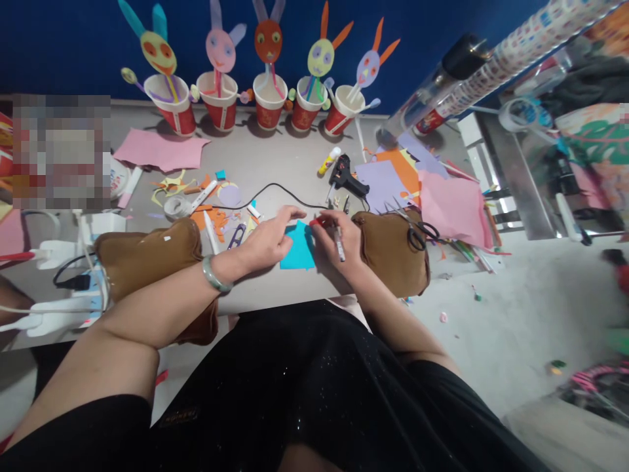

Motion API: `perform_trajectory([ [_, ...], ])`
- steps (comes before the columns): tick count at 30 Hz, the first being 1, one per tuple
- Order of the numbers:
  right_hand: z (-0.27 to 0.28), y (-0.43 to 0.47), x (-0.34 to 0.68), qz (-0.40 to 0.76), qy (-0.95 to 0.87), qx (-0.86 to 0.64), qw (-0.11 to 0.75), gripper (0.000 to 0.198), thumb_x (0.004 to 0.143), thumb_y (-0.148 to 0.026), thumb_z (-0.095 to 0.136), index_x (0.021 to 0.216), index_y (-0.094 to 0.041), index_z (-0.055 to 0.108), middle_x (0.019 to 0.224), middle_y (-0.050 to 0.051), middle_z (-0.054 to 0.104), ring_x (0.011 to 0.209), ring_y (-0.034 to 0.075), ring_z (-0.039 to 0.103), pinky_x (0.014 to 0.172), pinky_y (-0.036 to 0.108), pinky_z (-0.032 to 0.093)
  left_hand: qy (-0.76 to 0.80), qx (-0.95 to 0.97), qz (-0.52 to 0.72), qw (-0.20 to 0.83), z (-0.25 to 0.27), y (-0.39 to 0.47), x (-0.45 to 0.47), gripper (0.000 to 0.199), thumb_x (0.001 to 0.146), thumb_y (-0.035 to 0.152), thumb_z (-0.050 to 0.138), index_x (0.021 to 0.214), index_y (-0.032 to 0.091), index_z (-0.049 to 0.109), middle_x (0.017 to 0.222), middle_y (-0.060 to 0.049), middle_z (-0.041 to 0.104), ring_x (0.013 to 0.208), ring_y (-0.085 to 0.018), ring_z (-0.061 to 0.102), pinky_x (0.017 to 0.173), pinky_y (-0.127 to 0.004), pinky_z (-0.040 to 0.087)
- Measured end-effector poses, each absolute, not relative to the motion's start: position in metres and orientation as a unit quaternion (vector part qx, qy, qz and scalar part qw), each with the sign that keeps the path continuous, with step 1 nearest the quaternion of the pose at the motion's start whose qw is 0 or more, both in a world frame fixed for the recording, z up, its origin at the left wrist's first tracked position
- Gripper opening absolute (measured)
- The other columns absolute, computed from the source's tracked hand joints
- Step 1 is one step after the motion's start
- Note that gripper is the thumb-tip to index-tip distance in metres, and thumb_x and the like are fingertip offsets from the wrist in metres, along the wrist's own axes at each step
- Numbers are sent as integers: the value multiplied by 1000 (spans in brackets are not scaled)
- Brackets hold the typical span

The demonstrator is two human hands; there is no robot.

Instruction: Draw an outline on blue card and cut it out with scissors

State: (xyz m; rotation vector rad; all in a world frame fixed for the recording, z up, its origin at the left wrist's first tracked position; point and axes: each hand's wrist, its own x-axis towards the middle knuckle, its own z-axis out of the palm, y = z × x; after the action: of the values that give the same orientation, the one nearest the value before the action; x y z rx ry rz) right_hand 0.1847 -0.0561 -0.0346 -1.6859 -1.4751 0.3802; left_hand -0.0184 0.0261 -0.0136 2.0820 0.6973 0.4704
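Note:
A sheet of bright blue paper (297,250) with a pointed top lies on the table between my hands. My left hand (268,237) rests at its left side, fingers stretched out, thumb at the paper's edge. At the right edge, my right hand (338,237) is closed around a slim white marker (340,246). Something red (316,222) shows at its fingertips, too small to make out clearly. Above that hand lies a black glue gun (348,176), beside a yellow glue stick (329,160). Black-handled scissors (417,235) rest on the brown cushion to the right.
Several red paper cups (268,108) with paper rabbit faces stand along the back. Brown cushions (147,255) flank my arms. Coloured paper (455,206) is piled at right, scraps (228,223) at left. A black cord (275,185) crosses the table. Power strips (59,314) sit at far left.

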Motion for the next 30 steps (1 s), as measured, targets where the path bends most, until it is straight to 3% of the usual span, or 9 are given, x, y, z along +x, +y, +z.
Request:
perform_trajectory([
  [4, -28, -55, 201, 150, -507, -683, 504, 28, 86, -38, 71, 110, -24, 63, 92, 3, 72, 76, 18, 67, 77, 35, 56, 325, 771, 316, 446, -18, 31, -17, 49, 74, 1, 44, 120, 17, 47, 122, -11, 65, 102, -17, 67, 76, -28, 54],
  [8, -34, -58, 213, 186, -475, -683, 523, 31, 84, -36, 72, 110, -23, 61, 90, 3, 72, 72, 17, 67, 69, 33, 55, 349, 744, 349, 451, -18, 32, -16, 45, 73, 0, 44, 115, 18, 47, 116, -10, 65, 92, -15, 66, 61, -25, 47],
  [12, -35, -62, 212, 184, -557, -677, 445, 28, 86, -33, 70, 111, -23, 64, 94, 5, 72, 74, 18, 66, 75, 35, 55, 381, 734, 356, 436, -13, 33, -17, 46, 75, 0, 44, 115, 20, 46, 118, -8, 64, 80, -12, 63, 65, -28, 49],
  [17, -33, -31, 203, 139, -700, -621, 325, 22, 90, -29, 63, 111, -22, 65, 107, 11, 72, 93, 24, 67, 87, 39, 54, 391, 723, 399, 407, -10, 37, -16, 41, 74, -1, 44, 108, 20, 48, 112, -8, 64, 103, -18, 62, 76, -29, 52],
  [26, -40, 72, 186, 82, -725, -644, 231, 30, 91, -16, 57, 120, -14, 64, 112, 13, 69, 97, 23, 65, 86, 32, 49, 381, 683, 433, 449, -14, 38, -14, 41, 70, -3, 47, 103, 19, 53, 104, -3, 64, 62, -8, 51, 56, -23, 40],
  [30, -39, 72, 185, 34, -720, -647, 248, 35, 93, -13, 52, 127, -10, 60, 121, 17, 66, 101, 23, 64, 87, 33, 50, 393, 677, 424, 456, -13, 39, -15, 40, 70, -2, 47, 103, 19, 53, 105, -3, 65, 53, -5, 43, 51, -23, 36],
])
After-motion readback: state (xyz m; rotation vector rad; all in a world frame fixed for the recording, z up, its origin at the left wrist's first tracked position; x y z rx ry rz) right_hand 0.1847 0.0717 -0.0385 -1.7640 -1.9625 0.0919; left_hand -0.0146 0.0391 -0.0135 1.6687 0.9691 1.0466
